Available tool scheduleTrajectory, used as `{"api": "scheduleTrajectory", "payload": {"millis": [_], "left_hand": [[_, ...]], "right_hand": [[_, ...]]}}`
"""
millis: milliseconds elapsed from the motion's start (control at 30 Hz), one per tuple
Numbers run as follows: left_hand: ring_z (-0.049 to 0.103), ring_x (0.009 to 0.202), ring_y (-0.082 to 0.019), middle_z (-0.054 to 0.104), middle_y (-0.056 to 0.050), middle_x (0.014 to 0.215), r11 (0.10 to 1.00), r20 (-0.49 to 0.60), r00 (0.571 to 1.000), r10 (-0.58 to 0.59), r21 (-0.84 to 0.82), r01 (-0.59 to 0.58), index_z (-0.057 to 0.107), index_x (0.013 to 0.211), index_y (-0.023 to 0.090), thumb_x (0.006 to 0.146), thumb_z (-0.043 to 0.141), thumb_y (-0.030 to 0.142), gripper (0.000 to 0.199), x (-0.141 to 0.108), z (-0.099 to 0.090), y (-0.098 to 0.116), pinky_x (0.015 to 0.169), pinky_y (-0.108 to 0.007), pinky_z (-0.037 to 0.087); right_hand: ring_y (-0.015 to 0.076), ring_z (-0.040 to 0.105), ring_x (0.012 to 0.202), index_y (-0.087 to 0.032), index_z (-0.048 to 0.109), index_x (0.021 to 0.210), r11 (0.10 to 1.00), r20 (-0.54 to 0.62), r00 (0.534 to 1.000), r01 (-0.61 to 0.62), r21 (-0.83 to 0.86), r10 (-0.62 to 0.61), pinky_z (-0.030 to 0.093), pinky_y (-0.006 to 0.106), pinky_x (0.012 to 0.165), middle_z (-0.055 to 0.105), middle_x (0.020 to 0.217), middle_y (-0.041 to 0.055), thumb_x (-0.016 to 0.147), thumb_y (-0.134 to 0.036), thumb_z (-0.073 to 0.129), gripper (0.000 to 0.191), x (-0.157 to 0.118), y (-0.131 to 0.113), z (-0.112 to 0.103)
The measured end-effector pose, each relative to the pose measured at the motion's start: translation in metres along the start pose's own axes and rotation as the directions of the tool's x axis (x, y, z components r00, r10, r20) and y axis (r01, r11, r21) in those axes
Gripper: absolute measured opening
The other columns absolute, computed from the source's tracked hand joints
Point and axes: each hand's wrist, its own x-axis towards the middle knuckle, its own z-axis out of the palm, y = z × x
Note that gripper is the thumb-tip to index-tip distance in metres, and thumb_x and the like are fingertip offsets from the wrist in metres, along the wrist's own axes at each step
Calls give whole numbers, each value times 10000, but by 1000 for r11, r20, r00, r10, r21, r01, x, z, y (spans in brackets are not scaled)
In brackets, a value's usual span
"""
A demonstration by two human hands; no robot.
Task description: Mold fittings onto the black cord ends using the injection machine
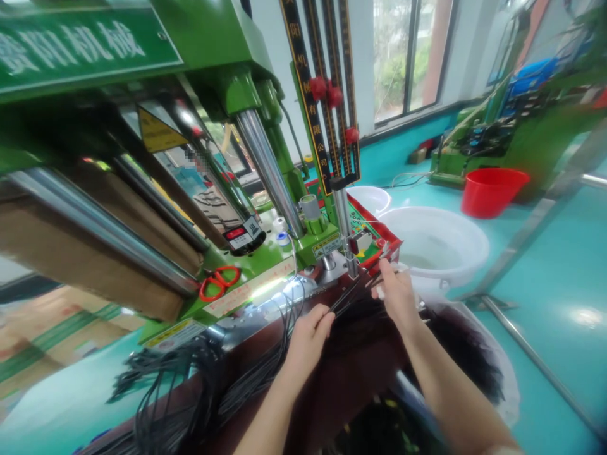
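Observation:
My left hand (308,341) pinches thin black cables (344,298) between thumb and fingers, over a dark red bench (351,373). To the right and a little farther off, my right hand (398,294) is closed around the far part of these cables; their ends are too blurred to make out. A large bundle of black cables (203,385) lies along the bench to the left of my left hand. Just beyond both hands stands a green press machine (279,265) with steel columns. Red-handled scissors (219,283) lie on its bed.
A red-edged control panel (367,221) stands behind my right hand. White tubs (434,237) sit on the floor to the right, one holding dark material (469,354). Farther off are a red bucket (493,193) and a metal frame (516,246). A person (213,205) shows behind the press.

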Motion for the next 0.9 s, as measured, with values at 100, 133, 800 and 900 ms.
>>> {"api": "scheduleTrajectory", "payload": {"millis": [100,133,800,900], "left_hand": [[430,560,-100,443,34,576,1000,33,999,19,16,-20,488,680,180,868,377,358,282,-3,-1,2,569,-222,320],[447,578,-105,465,28,597,999,43,999,33,34,-34,507,712,181,874,367,351,274,-3,0,2,580,-226,330],[535,700,-174,574,-55,773,717,25,915,403,613,-332,472,949,144,787,354,41,226,-30,19,-8,642,-307,450],[542,696,-176,581,-63,779,667,32,927,374,685,-293,458,1044,124,784,338,16,306,-42,23,0,640,-311,453]], "right_hand": [[153,557,497,-196,583,598,982,192,975,-135,133,108,449,288,527,553,488,-12,697,-477,618,300,-2,3,-13],[172,597,603,-208,625,749,970,288,949,-182,159,131,476,315,611,614,613,-1,665,-452,654,261,-4,2,-20],[240,589,966,-205,562,1084,809,536,772,-532,249,342,422,449,874,631,1034,101,738,-405,618,404,-86,15,-28],[228,485,1135,-265,500,1175,850,529,821,-423,314,214,321,447,989,558,1190,75,702,-298,661,501,-92,-1,-20]]}}
